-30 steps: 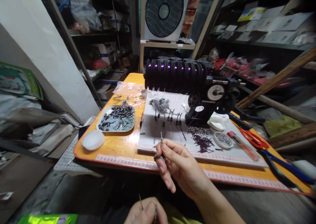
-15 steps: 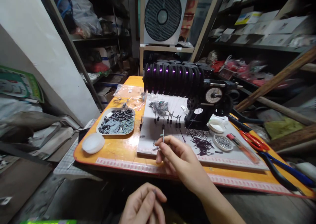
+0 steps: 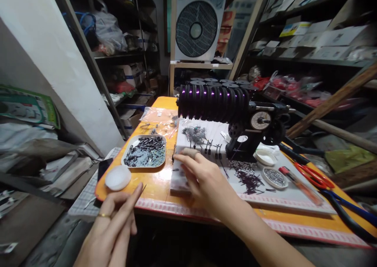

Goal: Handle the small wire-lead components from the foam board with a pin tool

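My right hand [image 3: 203,176] lies palm down over the left part of the white board [image 3: 294,194], fingertips at its left edge, close to a row of small black components [image 3: 210,146] standing on the board. Whatever is under its fingers is hidden. My left hand [image 3: 113,224], with a ring on one finger, is low at the front left, off the orange table [image 3: 153,188]. It pinches a thin wire lead [image 3: 143,187] that points up and right. A metal tray of dark capacitors [image 3: 144,151] sits left of the board.
A black winding machine with purple-wire spools [image 3: 224,102] stands at the back of the board. Cut wire bits [image 3: 246,174], a small round dish [image 3: 274,177], a red screwdriver [image 3: 299,184], red scissors [image 3: 313,174] and blue pliers [image 3: 350,214] lie right. A white lid [image 3: 118,177] lies front left.
My right hand moved forward from the table's front edge and went down onto the board's left edge; the small part it held upright is out of sight. My left hand rose left, showing the wire lead.
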{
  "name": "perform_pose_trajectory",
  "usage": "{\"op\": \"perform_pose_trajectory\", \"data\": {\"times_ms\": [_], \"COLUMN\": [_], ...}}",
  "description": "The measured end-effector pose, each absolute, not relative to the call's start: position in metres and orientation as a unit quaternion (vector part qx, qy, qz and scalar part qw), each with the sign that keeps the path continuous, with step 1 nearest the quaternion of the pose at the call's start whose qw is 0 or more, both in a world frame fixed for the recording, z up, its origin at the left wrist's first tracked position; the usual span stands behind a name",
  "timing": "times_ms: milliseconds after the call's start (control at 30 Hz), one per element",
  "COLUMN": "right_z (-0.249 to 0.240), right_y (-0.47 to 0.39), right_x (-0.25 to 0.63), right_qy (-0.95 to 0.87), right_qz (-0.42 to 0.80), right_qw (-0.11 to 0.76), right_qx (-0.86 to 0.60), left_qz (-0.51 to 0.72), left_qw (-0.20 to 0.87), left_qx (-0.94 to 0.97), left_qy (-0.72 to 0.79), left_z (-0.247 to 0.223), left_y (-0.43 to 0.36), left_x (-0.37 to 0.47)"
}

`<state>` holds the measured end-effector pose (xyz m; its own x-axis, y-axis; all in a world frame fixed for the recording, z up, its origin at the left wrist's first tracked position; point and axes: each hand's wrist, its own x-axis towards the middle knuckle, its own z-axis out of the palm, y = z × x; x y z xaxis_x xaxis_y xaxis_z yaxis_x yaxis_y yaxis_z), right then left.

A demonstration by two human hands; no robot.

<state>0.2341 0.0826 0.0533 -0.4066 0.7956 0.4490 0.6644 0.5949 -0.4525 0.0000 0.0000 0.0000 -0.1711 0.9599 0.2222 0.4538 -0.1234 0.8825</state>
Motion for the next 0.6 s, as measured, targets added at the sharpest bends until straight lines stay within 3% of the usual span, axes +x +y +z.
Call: {"op": "perform_pose_trajectory", "data": {"times_ms": [100, 167, 267, 400, 500, 600], "right_z": [0.061, 0.062, 0.059, 0.066, 0.08, 0.092], "right_y": [0.102, 0.116, 0.129, 0.124, 0.107, 0.094], "right_x": [0.218, 0.211, 0.209, 0.216, 0.222, 0.229], "right_qy": [-0.832, -0.823, -0.803, -0.768, -0.739, -0.677], "right_qz": [0.114, 0.128, 0.17, 0.263, 0.357, 0.455], "right_qw": [0.273, 0.264, 0.295, 0.367, 0.394, 0.443], "right_qx": [-0.47, -0.486, -0.489, -0.454, -0.414, -0.371], "left_qz": [0.377, 0.309, 0.27, 0.339, 0.419, 0.465], "left_qw": [0.04, -0.04, -0.072, -0.084, -0.03, 0.261], "left_qx": [0.725, 0.777, 0.786, 0.768, 0.735, 0.636], "left_qy": [0.575, 0.548, 0.551, 0.536, 0.533, 0.558], "left_z": [0.006, 0.005, -0.001, 0.001, 0.012, 0.02], "left_y": [0.021, 0.036, 0.053, 0.059, 0.051, 0.037], "left_x": [-0.003, 0.003, 0.016, 0.036, 0.057, 0.074]}}
